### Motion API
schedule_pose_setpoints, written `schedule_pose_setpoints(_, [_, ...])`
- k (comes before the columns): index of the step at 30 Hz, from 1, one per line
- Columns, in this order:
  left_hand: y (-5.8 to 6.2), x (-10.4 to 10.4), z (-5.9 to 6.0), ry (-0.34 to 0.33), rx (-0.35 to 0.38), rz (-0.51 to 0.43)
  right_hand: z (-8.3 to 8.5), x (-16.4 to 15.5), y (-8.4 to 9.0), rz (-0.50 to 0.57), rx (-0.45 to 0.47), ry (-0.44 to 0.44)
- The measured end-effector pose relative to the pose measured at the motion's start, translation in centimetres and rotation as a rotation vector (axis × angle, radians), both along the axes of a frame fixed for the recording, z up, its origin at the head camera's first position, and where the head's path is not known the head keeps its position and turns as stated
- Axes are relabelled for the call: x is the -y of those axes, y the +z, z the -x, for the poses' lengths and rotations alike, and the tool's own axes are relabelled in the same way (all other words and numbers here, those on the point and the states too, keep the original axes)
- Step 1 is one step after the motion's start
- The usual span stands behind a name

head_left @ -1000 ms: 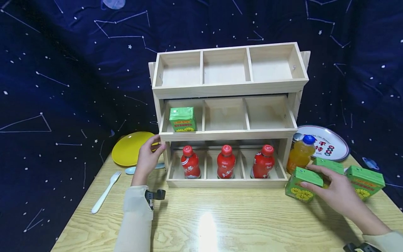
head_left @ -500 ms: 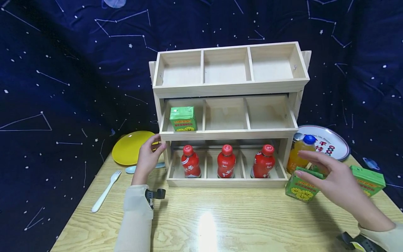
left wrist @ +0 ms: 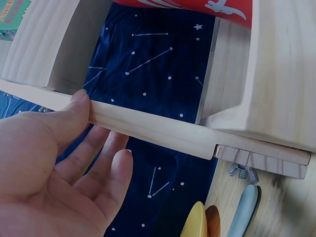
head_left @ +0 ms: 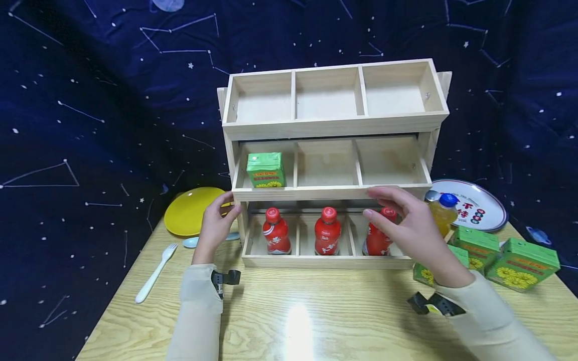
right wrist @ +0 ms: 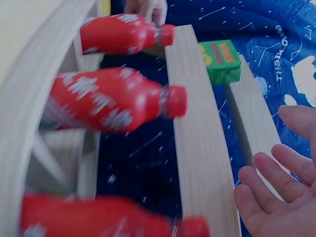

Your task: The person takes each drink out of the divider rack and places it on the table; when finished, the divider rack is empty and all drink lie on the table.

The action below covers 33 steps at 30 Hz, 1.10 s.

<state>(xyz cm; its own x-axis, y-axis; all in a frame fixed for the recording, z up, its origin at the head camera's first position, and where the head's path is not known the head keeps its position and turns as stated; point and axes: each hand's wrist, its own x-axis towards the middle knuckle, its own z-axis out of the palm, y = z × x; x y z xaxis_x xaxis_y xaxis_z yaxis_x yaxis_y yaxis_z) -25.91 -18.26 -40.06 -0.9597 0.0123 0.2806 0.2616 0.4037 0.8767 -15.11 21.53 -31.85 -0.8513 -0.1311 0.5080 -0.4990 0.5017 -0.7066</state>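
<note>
My right hand (head_left: 413, 228) hovers with fingers spread and empty before the rack's (head_left: 334, 193) middle shelf; its long axis runs nine to three. My left hand (head_left: 215, 225) rests relaxed fingers on the rack's post at nine o'clock; the green carton (head_left: 265, 170) sits in the shelf's left compartment.

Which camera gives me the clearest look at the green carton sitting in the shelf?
The head view: the green carton shows whole and sharp in the middle tier's left compartment of the wooden shelf. The right wrist view shows it small behind a slat; the left wrist view catches only a corner.
</note>
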Motion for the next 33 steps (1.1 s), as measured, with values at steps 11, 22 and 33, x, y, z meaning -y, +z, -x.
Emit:
schedule_pose_setpoints(11, [0.3,-0.6,0.1,-0.011,-0.015,0.003,4.6,6.5,2.8,0.019,-0.063,0.198])
schedule_pose_setpoints(22, [0.1,-0.3,0.1,0.014,0.007,0.002,8.4,13.6,5.3,-0.12,-0.07,0.256])
schedule_pose_setpoints(33, [0.0,-0.2,0.0,0.019,0.003,0.008,10.6,16.4,4.5,-0.197,0.013,0.175])
